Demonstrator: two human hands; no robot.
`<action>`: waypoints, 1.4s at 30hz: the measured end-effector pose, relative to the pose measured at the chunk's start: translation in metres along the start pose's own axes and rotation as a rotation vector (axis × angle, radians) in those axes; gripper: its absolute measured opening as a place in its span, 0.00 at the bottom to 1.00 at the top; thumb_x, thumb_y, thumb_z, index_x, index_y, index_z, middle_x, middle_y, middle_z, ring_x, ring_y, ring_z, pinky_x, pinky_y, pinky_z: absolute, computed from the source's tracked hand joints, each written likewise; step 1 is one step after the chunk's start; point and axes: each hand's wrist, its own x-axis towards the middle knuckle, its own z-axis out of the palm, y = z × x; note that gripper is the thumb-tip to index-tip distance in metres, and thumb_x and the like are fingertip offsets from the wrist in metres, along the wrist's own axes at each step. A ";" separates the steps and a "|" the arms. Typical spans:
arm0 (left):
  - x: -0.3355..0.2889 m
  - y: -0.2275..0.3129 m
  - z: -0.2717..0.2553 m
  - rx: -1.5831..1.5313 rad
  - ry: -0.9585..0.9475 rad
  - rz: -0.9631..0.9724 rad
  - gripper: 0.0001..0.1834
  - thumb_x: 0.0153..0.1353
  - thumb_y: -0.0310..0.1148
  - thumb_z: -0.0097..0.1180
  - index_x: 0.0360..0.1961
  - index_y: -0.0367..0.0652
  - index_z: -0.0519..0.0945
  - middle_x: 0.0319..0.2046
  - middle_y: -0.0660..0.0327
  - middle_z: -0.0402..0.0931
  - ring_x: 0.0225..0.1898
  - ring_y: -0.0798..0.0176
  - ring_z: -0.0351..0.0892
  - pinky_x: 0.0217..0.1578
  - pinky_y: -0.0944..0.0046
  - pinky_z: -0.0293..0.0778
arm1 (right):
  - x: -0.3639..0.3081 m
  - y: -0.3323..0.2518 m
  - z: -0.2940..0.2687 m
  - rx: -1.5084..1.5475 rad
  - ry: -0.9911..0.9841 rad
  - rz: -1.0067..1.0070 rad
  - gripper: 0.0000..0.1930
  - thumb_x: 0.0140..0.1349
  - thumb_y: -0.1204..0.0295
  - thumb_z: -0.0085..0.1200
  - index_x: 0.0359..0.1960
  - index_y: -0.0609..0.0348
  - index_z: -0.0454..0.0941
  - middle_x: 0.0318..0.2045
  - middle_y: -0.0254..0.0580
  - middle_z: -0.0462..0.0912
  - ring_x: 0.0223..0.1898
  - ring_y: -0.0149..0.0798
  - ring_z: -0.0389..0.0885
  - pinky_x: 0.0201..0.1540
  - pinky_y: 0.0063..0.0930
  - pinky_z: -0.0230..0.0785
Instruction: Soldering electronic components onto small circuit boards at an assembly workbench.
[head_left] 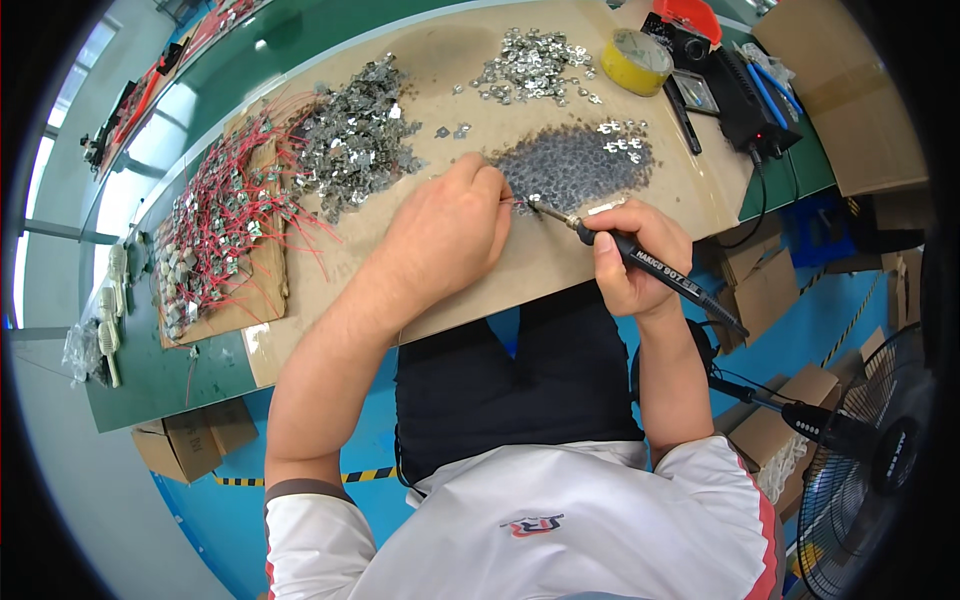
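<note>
My right hand (640, 255) grips the black handle of a soldering iron (672, 275), its tip angled left toward the board. Close to that tip, my left hand (450, 225) has its fingers pinched together on what looks like a thin red wire (512, 200). A small shiny metal piece (534, 199) lies where tip and wire meet; the joint itself is too small to make out. Beneath and beyond is a dark scorched patch (570, 165) on the brown board (420, 300), with a few bright metal clips (622, 143) in rows at its right.
Loose metal parts (360, 130) form a heap beyond my left hand; shiny clips (535, 65) lie farther back. Red-wired pieces (225, 215) cover cardboard at left. Yellow tape (637, 62) and a black soldering station (755, 105) stand back right. A fan (885, 450) is at lower right.
</note>
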 end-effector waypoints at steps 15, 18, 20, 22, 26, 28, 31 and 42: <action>0.001 0.000 0.004 0.056 0.019 0.032 0.07 0.66 0.31 0.60 0.38 0.37 0.82 0.41 0.48 0.79 0.39 0.41 0.85 0.40 0.45 0.83 | -0.001 0.000 -0.001 -0.012 -0.005 0.009 0.05 0.58 0.80 0.58 0.36 0.67 0.83 0.23 0.43 0.82 0.21 0.33 0.75 0.25 0.24 0.64; 0.000 -0.003 0.005 0.061 0.014 0.038 0.08 0.66 0.31 0.60 0.38 0.36 0.82 0.41 0.48 0.79 0.39 0.41 0.85 0.40 0.45 0.83 | -0.001 0.001 -0.001 -0.022 -0.002 -0.001 0.05 0.58 0.80 0.58 0.36 0.67 0.83 0.23 0.43 0.82 0.21 0.33 0.75 0.25 0.24 0.64; 0.001 -0.002 0.005 0.058 0.013 0.043 0.08 0.66 0.31 0.60 0.38 0.36 0.82 0.41 0.48 0.79 0.39 0.41 0.85 0.40 0.45 0.83 | -0.002 0.001 -0.001 -0.018 0.004 -0.003 0.06 0.58 0.80 0.58 0.36 0.67 0.83 0.23 0.43 0.82 0.21 0.32 0.75 0.25 0.24 0.64; 0.001 -0.001 0.005 0.055 0.010 0.046 0.08 0.66 0.31 0.60 0.38 0.36 0.82 0.41 0.48 0.79 0.39 0.41 0.85 0.40 0.45 0.83 | -0.002 0.000 -0.002 -0.012 0.010 -0.002 0.06 0.58 0.80 0.58 0.36 0.67 0.83 0.23 0.43 0.82 0.21 0.32 0.75 0.25 0.24 0.64; 0.001 -0.001 0.006 0.059 0.022 0.030 0.07 0.66 0.31 0.62 0.37 0.37 0.83 0.39 0.50 0.79 0.39 0.42 0.84 0.41 0.47 0.82 | -0.001 0.002 0.000 -0.017 0.001 0.002 0.05 0.57 0.80 0.59 0.35 0.65 0.83 0.22 0.41 0.81 0.19 0.34 0.75 0.23 0.26 0.65; 0.001 -0.001 0.007 0.053 0.029 0.010 0.06 0.65 0.29 0.63 0.37 0.38 0.83 0.39 0.51 0.79 0.40 0.43 0.83 0.41 0.48 0.80 | 0.000 0.004 0.001 -0.004 0.019 -0.012 0.04 0.57 0.79 0.60 0.34 0.63 0.83 0.20 0.39 0.79 0.17 0.36 0.74 0.22 0.27 0.65; 0.002 -0.001 0.007 0.055 0.039 0.018 0.06 0.65 0.29 0.63 0.37 0.38 0.83 0.39 0.51 0.79 0.40 0.43 0.83 0.42 0.48 0.80 | -0.001 0.004 -0.002 0.008 0.012 -0.052 0.05 0.60 0.81 0.56 0.37 0.68 0.82 0.25 0.44 0.83 0.20 0.30 0.75 0.25 0.23 0.65; -0.003 -0.010 0.012 0.095 0.053 0.079 0.09 0.67 0.33 0.59 0.35 0.36 0.80 0.38 0.47 0.78 0.34 0.41 0.85 0.37 0.45 0.82 | 0.046 -0.006 0.016 0.251 0.083 0.338 0.11 0.79 0.76 0.49 0.57 0.64 0.80 0.28 0.41 0.87 0.17 0.19 0.70 0.18 0.15 0.61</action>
